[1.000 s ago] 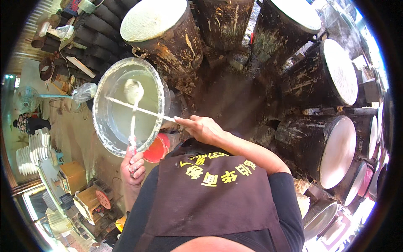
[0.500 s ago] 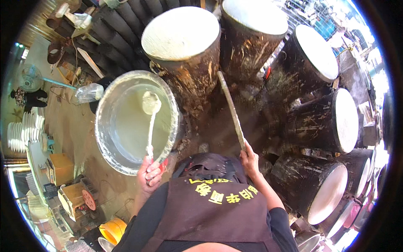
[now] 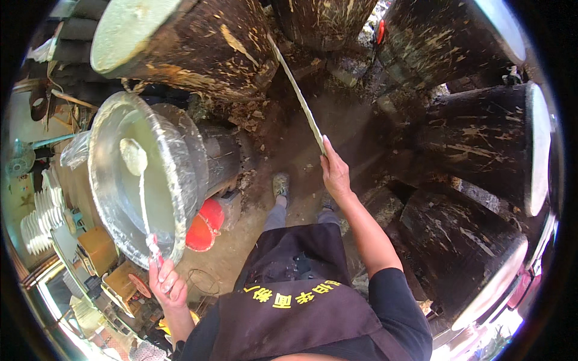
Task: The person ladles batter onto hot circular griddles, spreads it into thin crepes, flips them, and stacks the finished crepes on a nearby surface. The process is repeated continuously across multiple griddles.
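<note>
My left hand (image 3: 168, 284) is wrapped round the handle end of a long, pale-coated ladle (image 3: 133, 156). The ladle's bowl sits within a large basin (image 3: 180, 222) of pale, cloudy liquid (image 3: 158, 165). Whether the bowl touches the liquid, I cannot tell. In my right hand (image 3: 336, 171) is the near end of a long, thin, flat stick (image 3: 299, 99), light-coloured along one edge. Its far end points up and left, toward a big dark barrel (image 3: 198, 57) with a round whitish top (image 3: 129, 30).
More dark, streaked barrels (image 3: 481, 141) with pale round tops curve round the far side and right. A red container (image 3: 205, 225) stands beside the basin. At the left are a fan (image 3: 21, 157), a stack of white plates or trays (image 3: 42, 219) and wooden boxes (image 3: 99, 246).
The view has shifted, so the barrels look nearer and my feet now show. My left hand and the ladle appear lower and farther left. The stick has swung toward the far-left barrel.
</note>
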The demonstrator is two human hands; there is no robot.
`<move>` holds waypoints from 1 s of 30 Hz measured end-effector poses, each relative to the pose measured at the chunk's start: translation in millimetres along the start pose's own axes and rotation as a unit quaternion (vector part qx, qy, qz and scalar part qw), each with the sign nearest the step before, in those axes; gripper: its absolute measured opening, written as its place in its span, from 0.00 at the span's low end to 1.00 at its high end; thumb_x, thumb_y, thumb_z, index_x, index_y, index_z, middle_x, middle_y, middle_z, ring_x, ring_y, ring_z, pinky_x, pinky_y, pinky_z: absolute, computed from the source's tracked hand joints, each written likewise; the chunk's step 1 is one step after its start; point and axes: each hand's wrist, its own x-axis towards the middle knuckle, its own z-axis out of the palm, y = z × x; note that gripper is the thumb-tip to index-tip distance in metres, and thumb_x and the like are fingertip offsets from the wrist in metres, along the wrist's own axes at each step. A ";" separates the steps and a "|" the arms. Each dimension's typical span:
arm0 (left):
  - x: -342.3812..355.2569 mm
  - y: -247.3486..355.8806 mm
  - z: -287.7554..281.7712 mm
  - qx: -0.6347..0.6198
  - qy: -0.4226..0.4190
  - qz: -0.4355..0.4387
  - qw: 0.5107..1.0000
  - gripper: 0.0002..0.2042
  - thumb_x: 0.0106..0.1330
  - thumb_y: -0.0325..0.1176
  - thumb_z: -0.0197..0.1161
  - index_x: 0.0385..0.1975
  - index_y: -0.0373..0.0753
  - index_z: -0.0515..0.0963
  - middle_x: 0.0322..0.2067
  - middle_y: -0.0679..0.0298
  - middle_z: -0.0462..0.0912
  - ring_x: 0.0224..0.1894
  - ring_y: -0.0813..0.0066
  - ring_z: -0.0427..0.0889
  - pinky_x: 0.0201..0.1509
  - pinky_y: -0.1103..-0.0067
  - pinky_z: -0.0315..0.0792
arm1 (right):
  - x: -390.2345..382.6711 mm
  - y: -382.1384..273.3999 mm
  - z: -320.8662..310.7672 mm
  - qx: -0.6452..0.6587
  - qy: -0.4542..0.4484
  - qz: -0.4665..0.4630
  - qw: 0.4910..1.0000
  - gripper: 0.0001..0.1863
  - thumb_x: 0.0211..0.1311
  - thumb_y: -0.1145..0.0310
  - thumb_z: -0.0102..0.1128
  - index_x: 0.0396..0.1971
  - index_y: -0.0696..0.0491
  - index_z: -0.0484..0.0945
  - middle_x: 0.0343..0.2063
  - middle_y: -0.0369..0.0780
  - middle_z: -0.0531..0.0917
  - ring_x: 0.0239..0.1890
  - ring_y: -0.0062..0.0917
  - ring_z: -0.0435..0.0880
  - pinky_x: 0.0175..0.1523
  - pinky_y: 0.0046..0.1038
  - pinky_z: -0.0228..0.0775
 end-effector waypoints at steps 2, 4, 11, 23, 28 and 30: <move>9.3 -6.4 -6.8 0.015 0.007 0.020 1.000 0.24 0.77 0.44 0.37 0.70 0.55 0.46 0.22 0.66 0.62 0.13 0.83 0.62 0.05 0.85 0.54 | 10.5 30.8 30.8 -0.038 -0.029 0.041 0.998 0.32 0.61 0.76 0.55 0.66 0.42 0.61 0.33 0.49 0.80 0.34 0.45 0.80 0.39 0.42 0.72; 15.6 -6.2 -17.5 0.016 0.021 0.026 0.999 0.24 0.76 0.45 0.38 0.70 0.55 0.47 0.21 0.66 0.62 0.12 0.83 0.61 0.05 0.86 0.53 | 15.8 65.8 61.8 -0.109 -0.123 0.123 0.979 0.32 0.60 0.78 0.56 0.65 0.43 0.63 0.37 0.50 0.81 0.37 0.46 0.82 0.41 0.39 0.74; 27.2 -9.3 -29.3 0.023 0.023 0.049 0.998 0.26 0.76 0.44 0.38 0.71 0.52 0.43 0.21 0.64 0.61 0.12 0.81 0.61 0.04 0.86 0.53 | 8.6 87.9 86.4 -0.042 -0.049 0.078 0.995 0.32 0.59 0.78 0.58 0.65 0.44 0.63 0.33 0.51 0.81 0.33 0.45 0.81 0.39 0.39 0.74; 21.2 -8.6 -22.7 0.003 0.020 0.058 0.998 0.26 0.76 0.42 0.39 0.71 0.49 0.44 0.20 0.64 0.60 0.13 0.80 0.60 0.04 0.86 0.53 | -4.6 91.1 93.8 -0.088 -0.070 0.071 0.991 0.31 0.60 0.76 0.58 0.64 0.44 0.64 0.27 0.48 0.79 0.30 0.43 0.80 0.36 0.39 0.73; 19.6 -13.0 -17.2 0.008 0.008 0.058 0.998 0.27 0.76 0.43 0.39 0.71 0.59 0.39 0.21 0.64 0.62 0.11 0.82 0.60 0.04 0.86 0.56 | -5.3 83.0 98.5 -0.046 -0.030 0.058 0.997 0.30 0.62 0.71 0.57 0.64 0.41 0.63 0.27 0.49 0.78 0.28 0.46 0.80 0.34 0.43 0.73; 19.4 -13.5 -14.2 0.007 0.002 0.054 0.999 0.27 0.76 0.43 0.40 0.71 0.59 0.39 0.21 0.64 0.61 0.12 0.82 0.60 0.04 0.86 0.56 | -4.3 85.0 99.3 -0.055 -0.037 0.065 0.996 0.30 0.62 0.69 0.56 0.65 0.40 0.62 0.27 0.49 0.78 0.28 0.47 0.79 0.34 0.45 0.73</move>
